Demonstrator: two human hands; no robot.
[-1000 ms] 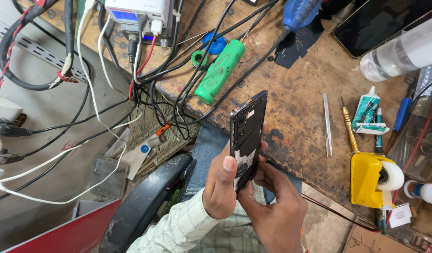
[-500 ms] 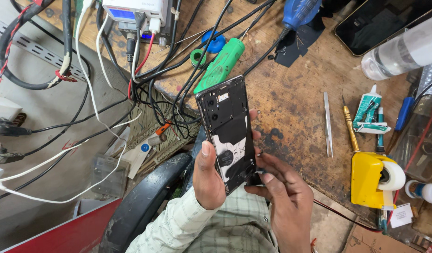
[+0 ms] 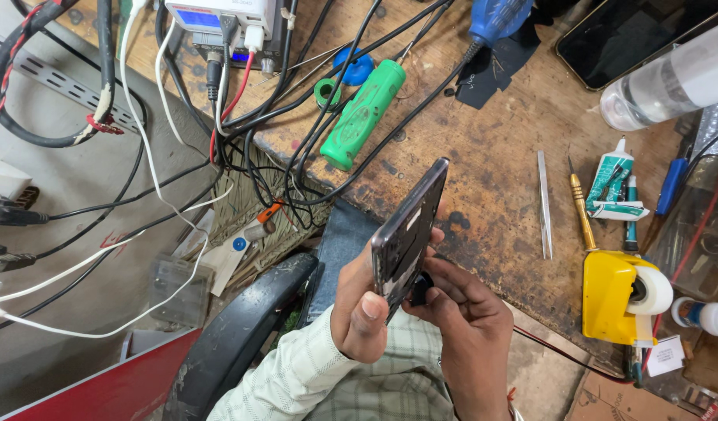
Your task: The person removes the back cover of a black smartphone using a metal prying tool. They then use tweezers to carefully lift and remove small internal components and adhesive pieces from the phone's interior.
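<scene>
Gripping the bare phone frame [image 3: 409, 226] edge-on in left hand [image 3: 366, 312], right hand [image 3: 460, 312] fingers pinching a small black part [image 3: 419, 290] at its lower end; not yet seated, as far as visible.

Phone [image 3: 409, 226] turned edge-on, face unseen, small black part [image 3: 419, 292] half hidden behind it, right hand [image 3: 468, 327] fingertips tucked under, bottle [image 3: 670, 78] and dark screen [image 3: 631, 31] cut by frame edge
</scene>
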